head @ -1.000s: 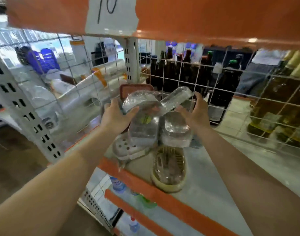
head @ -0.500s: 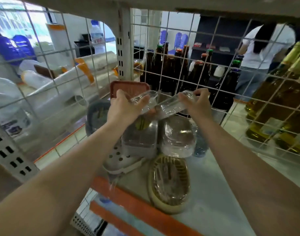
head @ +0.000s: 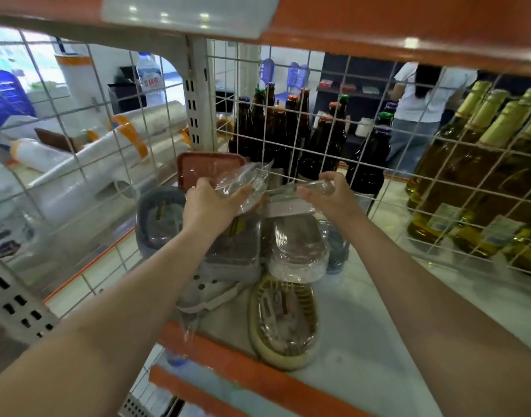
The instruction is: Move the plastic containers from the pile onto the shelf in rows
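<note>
Lowered now toward the back of the shelf [head: 378, 320]: two wrapped plastic containers, left hand [head: 210, 206] gripping one [head: 243, 188], right hand [head: 330, 194] pinching the other [head: 315, 188], nearly placed behind the front rows.

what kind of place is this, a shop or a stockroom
Most likely a small shop or its stockroom: a metal shelf with orange edging and wire mesh dividers, rows of brown bottles behind the mesh, and wrapped plastic containers set out on the shelf.
</note>
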